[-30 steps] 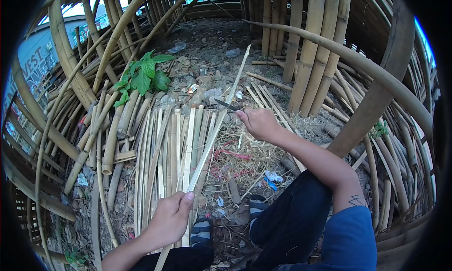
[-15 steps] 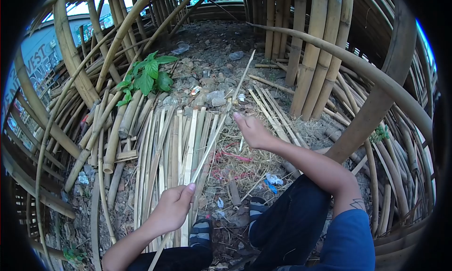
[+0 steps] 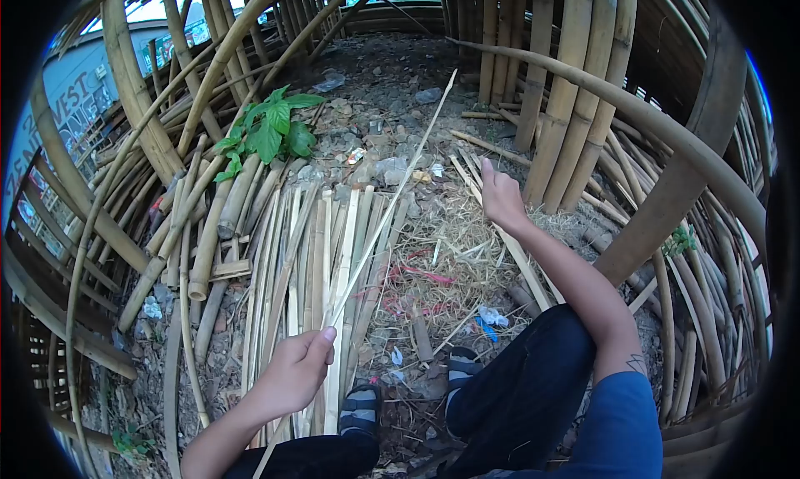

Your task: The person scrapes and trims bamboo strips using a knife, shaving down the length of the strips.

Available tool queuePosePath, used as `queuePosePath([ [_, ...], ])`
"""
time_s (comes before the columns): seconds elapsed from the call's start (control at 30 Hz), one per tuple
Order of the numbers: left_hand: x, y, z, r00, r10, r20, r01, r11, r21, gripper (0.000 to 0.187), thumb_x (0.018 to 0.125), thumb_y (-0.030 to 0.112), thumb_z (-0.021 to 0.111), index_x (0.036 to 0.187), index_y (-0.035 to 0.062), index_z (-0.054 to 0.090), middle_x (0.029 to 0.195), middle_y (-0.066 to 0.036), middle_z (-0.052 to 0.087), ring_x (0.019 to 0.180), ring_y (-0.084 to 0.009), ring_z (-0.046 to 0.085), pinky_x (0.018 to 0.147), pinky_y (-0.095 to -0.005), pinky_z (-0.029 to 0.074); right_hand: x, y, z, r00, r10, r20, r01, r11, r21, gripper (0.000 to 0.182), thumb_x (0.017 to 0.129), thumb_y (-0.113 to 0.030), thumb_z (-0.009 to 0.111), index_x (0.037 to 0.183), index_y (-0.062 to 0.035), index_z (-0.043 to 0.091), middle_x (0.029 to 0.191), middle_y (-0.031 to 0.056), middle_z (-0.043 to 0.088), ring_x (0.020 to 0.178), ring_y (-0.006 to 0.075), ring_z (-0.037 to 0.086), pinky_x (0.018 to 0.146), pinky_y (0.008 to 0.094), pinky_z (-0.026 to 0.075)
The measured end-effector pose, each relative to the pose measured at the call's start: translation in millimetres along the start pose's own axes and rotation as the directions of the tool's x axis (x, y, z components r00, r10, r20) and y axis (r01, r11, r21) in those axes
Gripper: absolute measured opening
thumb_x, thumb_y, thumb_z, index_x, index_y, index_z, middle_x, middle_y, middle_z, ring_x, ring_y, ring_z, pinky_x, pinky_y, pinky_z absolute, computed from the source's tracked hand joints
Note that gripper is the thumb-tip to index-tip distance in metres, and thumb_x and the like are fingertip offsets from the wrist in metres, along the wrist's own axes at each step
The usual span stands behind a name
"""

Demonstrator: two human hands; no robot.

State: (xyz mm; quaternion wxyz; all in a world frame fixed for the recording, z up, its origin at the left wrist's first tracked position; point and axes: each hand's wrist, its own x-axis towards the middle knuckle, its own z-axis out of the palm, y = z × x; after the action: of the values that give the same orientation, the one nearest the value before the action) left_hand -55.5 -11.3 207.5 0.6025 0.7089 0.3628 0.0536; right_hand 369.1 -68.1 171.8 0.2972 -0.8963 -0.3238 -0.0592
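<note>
A long, thin bamboo strip runs from my left hand up and away, its pale tip over the stony ground. My left hand is closed around its lower part, and the tail end shows below my wrist. To the right of the strip and apart from it, my right hand is raised and closed, thumb up. Whatever it may hold is hidden. Beneath the strip, many split bamboo slats lie side by side on the ground, pointing away from me.
Fine shavings with pink string lie right of the slats. Upright bamboo poles stand at the right, beside a bent pole. Bamboo poles and a leafy plant are at the left. My sandalled feet rest in front.
My right hand has moved away to the right, off the strip. The strip stays in my left hand, its full far length now uncovered. The view has shifted slightly.
</note>
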Motion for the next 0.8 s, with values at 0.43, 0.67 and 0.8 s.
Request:
queuePosePath([
  [0.43, 10.3, 8.1, 11.3, 0.958, 0.255, -0.132, -0.221, 0.948, 0.228, 0.046, 0.108, 0.035, 0.043, 0.078, 0.0018, 0.052, 0.054, -0.002, 0.044, 0.044, -0.0126, 0.04, 0.044, -0.0313, 0.031, -148.9, -99.7, -9.7, 0.481, -0.867, 0.129, 0.825, 0.498, 0.267, 0.053, 0.102, -0.047, 0.049, 0.075, -0.0019, 0.057, 0.052, 0.016, 0.058, 0.044, 0.0366, 0.06, 0.045, 0.0479, 0.049],
  [0.67, -8.5, 28.9, 14.9, 0.913, 0.358, -0.194, -0.222, 0.838, 0.499, 0.045, 0.107, 0.027, 0.046, 0.076, -0.005, 0.053, 0.057, -0.021, 0.049, 0.05, -0.0276, 0.051, 0.052, -0.0435, 0.04, -129.2, -98.3, -4.2, 0.53, -0.848, 0.001, 0.842, 0.526, 0.122, 0.053, 0.103, -0.046, 0.048, 0.073, -0.0028, 0.057, 0.053, 0.0159, 0.059, 0.044, 0.0339, 0.061, 0.042, 0.0469, 0.048],
  [0.8, -14.9, 27.0, 16.4, 0.931, 0.326, -0.165, -0.202, 0.837, 0.509, 0.044, 0.106, 0.027, 0.047, 0.077, -0.0052, 0.053, 0.055, -0.021, 0.05, 0.05, -0.0314, 0.054, 0.052, -0.0437, 0.041, -81.5, -81.5, -2.9, 0.737, -0.675, 0.045, 0.671, 0.738, 0.075, 0.058, 0.106, -0.046, 0.04, 0.074, -0.0013, 0.058, 0.056, 0.0182, 0.06, 0.051, 0.0387, 0.063, 0.048, 0.0497, 0.051],
])
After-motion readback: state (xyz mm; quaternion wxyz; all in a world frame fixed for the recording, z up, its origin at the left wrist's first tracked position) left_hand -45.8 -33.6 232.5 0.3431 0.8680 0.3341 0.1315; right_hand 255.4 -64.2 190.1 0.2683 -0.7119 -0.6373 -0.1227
